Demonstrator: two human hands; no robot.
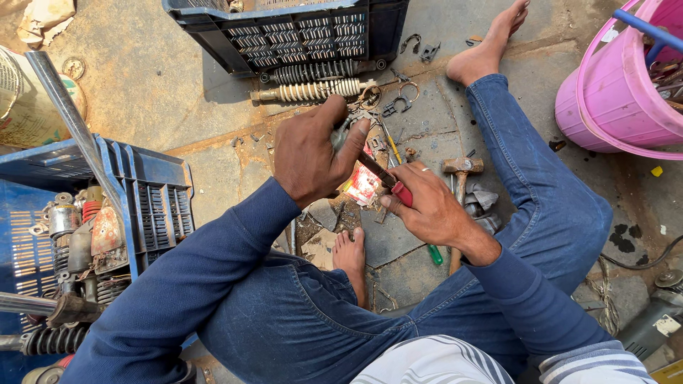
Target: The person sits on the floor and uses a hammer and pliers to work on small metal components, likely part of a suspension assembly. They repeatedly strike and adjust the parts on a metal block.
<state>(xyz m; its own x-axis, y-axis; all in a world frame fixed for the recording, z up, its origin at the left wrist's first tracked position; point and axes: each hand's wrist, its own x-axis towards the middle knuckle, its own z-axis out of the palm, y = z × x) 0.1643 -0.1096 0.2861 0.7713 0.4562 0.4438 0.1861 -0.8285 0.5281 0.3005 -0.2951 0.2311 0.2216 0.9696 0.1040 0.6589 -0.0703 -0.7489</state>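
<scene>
- Both hands are working close together over the floor (178,78), just in front of the person's crossed legs.
- Left hand (313,153) is curling shut around a small metal part (340,135), thumb and forefinger pinching over it, knuckles turning up toward the camera; the part is mostly hidden inside the grip.
- Right hand (427,206) is closing around the red handle of a screwdriver (380,174), wrist bending inward, with the dark shaft slanting up and left toward the left hand's part.
- Whether the tip is touching the part cannot be told, since the left thumb is covering it.
- Both arms are wearing dark blue sleeves and reaching forward from the lower edge of the view.
- A hammer (461,178) is lying on the floor just beyond the right hand, its head pointing away from the person.
- Two coil shock absorbers (313,82) are lying side by side beyond the left hand, against a dark crate (292,32).
- A blue crate (153,206) of engine parts is sitting beside the left arm, and a pink bucket (612,92) is standing well apart at the far right.
</scene>
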